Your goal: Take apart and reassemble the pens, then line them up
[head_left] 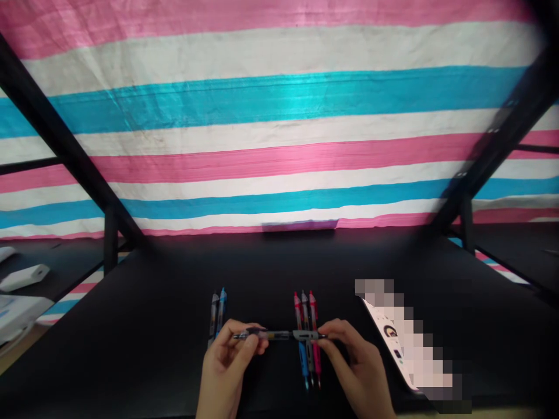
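Observation:
A clear-barrelled pen (279, 336) with dark and grey ends is held level above the table, pinched at both ends. My left hand (231, 355) closes thumb and fingers round its dark left end. At the grey right end, my right hand (356, 355) grips the tip between thumb and forefinger. Three pens lie side by side beneath its right part: a red-topped pen with a blue lower half (303, 358), a grey pen (310, 355) and a pink-red pen (317, 361). Behind my left hand lie a dark pen (213, 314) and a blue pen (221, 311), their lower ends partly hidden.
Everything lies on a black table (166, 291). A phone-like device (388, 337), partly pixelated, rests right of my right hand. Black frame bars (78, 157) rise on both sides, before a striped sheet (279, 99). White devices (24, 278) stand at the far left.

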A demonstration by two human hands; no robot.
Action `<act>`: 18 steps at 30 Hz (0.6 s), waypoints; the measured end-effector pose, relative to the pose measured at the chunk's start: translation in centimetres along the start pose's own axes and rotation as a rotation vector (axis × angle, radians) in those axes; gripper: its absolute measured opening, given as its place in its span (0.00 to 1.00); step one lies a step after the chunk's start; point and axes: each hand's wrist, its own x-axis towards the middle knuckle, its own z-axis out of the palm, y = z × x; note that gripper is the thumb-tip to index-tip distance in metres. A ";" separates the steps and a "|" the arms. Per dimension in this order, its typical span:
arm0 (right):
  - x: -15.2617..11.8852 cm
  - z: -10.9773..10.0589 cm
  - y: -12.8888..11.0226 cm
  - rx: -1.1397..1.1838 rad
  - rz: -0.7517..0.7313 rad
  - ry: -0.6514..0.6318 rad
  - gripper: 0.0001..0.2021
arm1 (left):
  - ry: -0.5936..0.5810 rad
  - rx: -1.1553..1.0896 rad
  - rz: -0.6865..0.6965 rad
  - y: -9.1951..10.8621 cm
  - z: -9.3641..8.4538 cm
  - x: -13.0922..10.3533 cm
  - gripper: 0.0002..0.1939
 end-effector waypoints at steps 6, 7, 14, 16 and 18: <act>0.1 -0.1 -0.7 -0.097 0.001 -0.090 0.17 | -0.018 0.022 -0.011 0.0 -0.1 -0.2 0.12; 0.1 -0.2 -0.7 -0.097 -0.005 -0.103 0.20 | -0.017 0.019 -0.011 0.1 0.0 -0.2 0.12; -0.1 -0.1 -0.3 -0.044 -0.119 -0.101 0.13 | 0.024 -0.033 -0.007 0.0 0.0 -0.1 0.12; -0.1 0.0 -0.2 -0.066 -0.132 -0.067 0.13 | 0.024 -0.039 -0.014 -0.1 0.0 0.0 0.13; -0.1 0.1 -0.3 -0.086 -0.126 -0.037 0.06 | 0.028 -0.049 -0.017 -0.1 0.0 0.0 0.13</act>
